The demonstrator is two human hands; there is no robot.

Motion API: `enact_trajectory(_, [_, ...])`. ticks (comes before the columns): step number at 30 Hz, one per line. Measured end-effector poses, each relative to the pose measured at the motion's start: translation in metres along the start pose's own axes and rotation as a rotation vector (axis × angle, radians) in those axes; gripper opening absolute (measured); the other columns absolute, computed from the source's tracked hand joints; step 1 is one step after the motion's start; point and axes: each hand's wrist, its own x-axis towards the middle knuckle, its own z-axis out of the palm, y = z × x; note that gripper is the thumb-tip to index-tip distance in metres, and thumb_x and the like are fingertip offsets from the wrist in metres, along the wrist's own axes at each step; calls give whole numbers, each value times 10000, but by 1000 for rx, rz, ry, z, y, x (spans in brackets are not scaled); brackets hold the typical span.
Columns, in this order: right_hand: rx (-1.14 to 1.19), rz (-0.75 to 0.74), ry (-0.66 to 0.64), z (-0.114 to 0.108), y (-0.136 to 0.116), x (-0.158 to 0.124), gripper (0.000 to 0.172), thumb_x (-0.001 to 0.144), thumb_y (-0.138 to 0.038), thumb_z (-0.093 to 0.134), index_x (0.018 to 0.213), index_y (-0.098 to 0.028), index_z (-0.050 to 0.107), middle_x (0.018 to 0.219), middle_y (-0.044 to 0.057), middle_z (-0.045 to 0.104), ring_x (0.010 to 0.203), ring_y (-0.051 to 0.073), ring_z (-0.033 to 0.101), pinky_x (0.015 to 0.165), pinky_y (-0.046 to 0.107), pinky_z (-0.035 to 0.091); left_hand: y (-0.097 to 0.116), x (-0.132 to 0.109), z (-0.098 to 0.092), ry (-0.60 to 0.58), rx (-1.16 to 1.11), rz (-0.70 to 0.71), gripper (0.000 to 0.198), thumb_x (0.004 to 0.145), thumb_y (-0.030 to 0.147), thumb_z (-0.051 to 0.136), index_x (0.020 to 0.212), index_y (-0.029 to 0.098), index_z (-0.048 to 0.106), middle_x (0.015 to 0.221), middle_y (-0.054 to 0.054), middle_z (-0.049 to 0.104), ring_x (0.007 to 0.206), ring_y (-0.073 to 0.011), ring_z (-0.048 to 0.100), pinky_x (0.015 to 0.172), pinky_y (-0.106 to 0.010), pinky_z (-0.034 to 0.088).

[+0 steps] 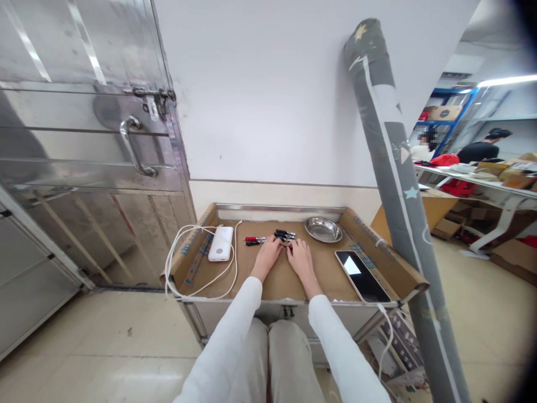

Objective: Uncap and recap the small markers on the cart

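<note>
My left hand [268, 253] and my right hand [300, 256] rest side by side on the cardboard-lined cart top [289, 280], fingers pointing away and curled down toward a small cluster of black clips [284, 235] just beyond the fingertips. What the fingertips grip, if anything, is too small to make out. A red-handled clip [253, 239] lies just left of the left hand. A white power bank [221, 243] with a looped white cable [184, 263] lies further left. A round steel dish [323, 229] stands at the back right, and a dark phone [362, 275] lies near the right edge.
A tall grey rolled mat [394, 168] leans against the wall right of the cart. A steel door with a handle [132, 146] fills the left. Two people sit at a cluttered long table [474, 176] far right, with shelves behind. My knees are under the cart's front edge.
</note>
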Motion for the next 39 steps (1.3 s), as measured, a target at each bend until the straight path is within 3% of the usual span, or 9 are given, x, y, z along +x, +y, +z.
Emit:
enact_trajectory(10, [145, -97, -20, 1, 3, 1, 187, 919, -199, 423, 921, -177, 609, 946, 71, 625, 901, 209, 513, 806, 310, 362, 1, -5, -3, -54, -186, -27, 104, 888, 159, 476, 922, 187, 570, 1037, -69, 592, 1000, -178, 575, 903, -335, 472])
enact_trajectory(15, [159, -143, -2, 2, 3, 0, 195, 919, -194, 434, 929, -183, 629, 958, 65, 628, 892, 195, 517, 810, 300, 372, 1, -10, -3, -30, -216, -1, 245, 906, 110, 361, 1050, 174, 548, 1059, -86, 617, 1024, -165, 578, 920, -332, 472])
enact_trajectory(19, [70, -73, 39, -4, 2, -4, 231, 931, -217, 413, 932, -189, 643, 936, 76, 623, 888, 204, 513, 794, 311, 355, 1, -8, -3, 1, -76, 86, 457, 859, 34, 310, 1276, 164, 447, 1319, -118, 514, 1255, -177, 446, 1050, -375, 368])
enact_trajectory(22, [35, 20, 118, -11, 2, -7, 265, 946, -251, 386, 995, -183, 637, 934, 86, 623, 885, 210, 512, 786, 311, 341, 3, -4, -3, -35, -6, 113, 456, 890, 111, 340, 1338, 171, 400, 1388, -112, 462, 1323, -190, 373, 1083, -396, 316])
enact_trajectory(27, [83, 74, 170, -17, 3, -10, 309, 959, -266, 342, 1010, -176, 633, 924, 92, 643, 863, 203, 523, 783, 303, 329, 9, -13, -8, -60, 106, 98, 243, 927, 313, 424, 1097, 196, 552, 1134, -90, 590, 1128, -233, 506, 994, -429, 368])
enact_trajectory(30, [132, 74, 162, -16, 5, -12, 310, 958, -261, 340, 991, -176, 637, 909, 89, 659, 860, 198, 539, 786, 299, 327, 12, -26, -13, -58, 125, 69, 223, 936, 360, 415, 961, 185, 550, 1016, -76, 584, 1021, -226, 532, 937, -413, 394])
enact_trajectory(34, [123, 64, 125, -16, 4, -15, 284, 947, -247, 367, 983, -185, 642, 902, 79, 677, 852, 201, 558, 780, 303, 329, 14, -37, -17, -1, 127, 7, 199, 952, 315, 389, 975, 166, 519, 1009, -81, 590, 992, -218, 547, 884, -372, 416])
enact_trajectory(39, [109, -67, 45, -24, -5, -16, 260, 939, -230, 389, 969, -207, 646, 945, 71, 693, 860, 198, 575, 786, 305, 350, 16, -36, -21, 38, 119, -3, 172, 956, 271, 384, 962, 163, 518, 984, -87, 609, 966, -216, 572, 855, -358, 433])
